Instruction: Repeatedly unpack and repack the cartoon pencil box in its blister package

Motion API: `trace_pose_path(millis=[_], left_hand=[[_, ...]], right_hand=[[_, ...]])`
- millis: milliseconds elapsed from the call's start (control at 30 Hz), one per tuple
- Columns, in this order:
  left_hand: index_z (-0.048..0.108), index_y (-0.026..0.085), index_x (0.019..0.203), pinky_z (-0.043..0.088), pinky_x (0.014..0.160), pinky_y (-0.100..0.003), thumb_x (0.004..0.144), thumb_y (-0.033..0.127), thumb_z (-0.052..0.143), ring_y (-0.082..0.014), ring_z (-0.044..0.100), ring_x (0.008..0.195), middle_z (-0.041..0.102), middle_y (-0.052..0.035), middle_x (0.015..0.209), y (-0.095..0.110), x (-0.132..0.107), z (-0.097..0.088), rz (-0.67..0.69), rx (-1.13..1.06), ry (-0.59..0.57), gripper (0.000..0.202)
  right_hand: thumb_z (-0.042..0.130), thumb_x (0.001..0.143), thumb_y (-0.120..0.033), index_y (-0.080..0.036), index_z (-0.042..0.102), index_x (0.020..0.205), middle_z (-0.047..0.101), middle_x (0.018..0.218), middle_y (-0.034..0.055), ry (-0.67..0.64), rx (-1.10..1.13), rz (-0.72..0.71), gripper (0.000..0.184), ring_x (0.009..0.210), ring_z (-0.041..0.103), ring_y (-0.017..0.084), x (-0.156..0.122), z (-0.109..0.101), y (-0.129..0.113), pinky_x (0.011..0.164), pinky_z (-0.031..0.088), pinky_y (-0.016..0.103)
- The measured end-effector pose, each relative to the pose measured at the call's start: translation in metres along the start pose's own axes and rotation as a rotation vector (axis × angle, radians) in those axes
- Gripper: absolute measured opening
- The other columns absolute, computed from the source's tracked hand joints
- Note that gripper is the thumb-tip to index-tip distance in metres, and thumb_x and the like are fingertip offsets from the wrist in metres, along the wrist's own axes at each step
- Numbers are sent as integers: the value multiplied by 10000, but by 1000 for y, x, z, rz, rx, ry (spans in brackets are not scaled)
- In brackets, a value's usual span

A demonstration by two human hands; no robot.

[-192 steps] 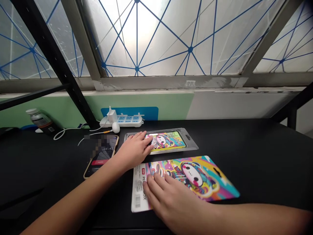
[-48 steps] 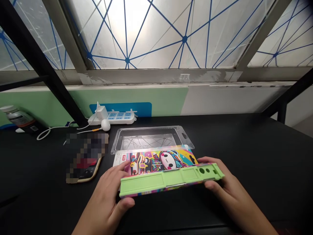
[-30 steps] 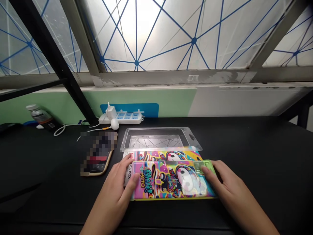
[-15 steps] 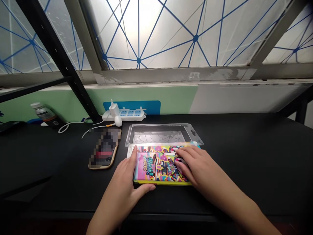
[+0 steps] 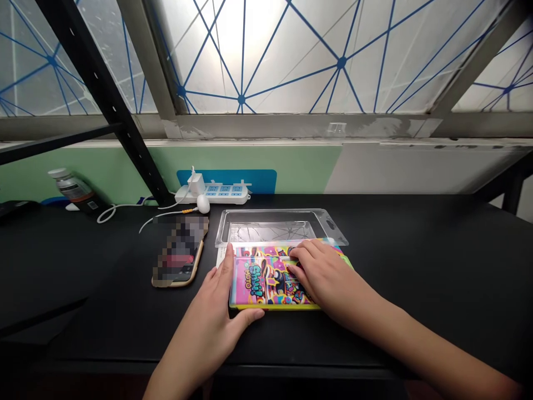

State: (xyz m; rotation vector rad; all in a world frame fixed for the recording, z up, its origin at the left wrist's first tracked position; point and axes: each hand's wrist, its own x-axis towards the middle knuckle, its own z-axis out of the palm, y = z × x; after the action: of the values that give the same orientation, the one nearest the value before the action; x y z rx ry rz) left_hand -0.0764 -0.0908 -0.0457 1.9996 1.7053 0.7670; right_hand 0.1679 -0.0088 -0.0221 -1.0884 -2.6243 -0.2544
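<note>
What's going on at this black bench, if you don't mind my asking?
A person is handling a flat rectangular pencil box printed with colourful cartoon art, using both bare hands. Their left hand cups its left end, and their right hand lies on top. The box sits on a white card backing, on a black table, with a clear plastic blister tray just behind it. A gold-edged smartphone lies to the left.
</note>
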Motion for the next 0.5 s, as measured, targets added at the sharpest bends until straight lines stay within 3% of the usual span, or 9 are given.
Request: trace_pose_path(millis=[333, 500], left_hand=[[31, 264, 1655, 404, 1158, -468, 911, 375, 656, -319, 369, 1499, 441, -126, 1594, -1, -1, -2, -74, -43, -50, 978], [-62, 262, 1648, 364, 1184, -510, 939, 436, 626, -326, 381, 1492, 351, -134, 1648, 1, -1, -4, -102, -88, -53, 1003]], right_hand=[[428, 1046, -269, -159, 630, 952, 665, 897, 108, 21, -15, -12, 249, 818, 617, 266, 1, 0, 0, 729, 501, 407], [411, 1061, -298, -172, 591, 974, 662, 927, 114, 175, 30, 57, 236, 839, 634, 256, 0, -1, 0, 729, 536, 394]])
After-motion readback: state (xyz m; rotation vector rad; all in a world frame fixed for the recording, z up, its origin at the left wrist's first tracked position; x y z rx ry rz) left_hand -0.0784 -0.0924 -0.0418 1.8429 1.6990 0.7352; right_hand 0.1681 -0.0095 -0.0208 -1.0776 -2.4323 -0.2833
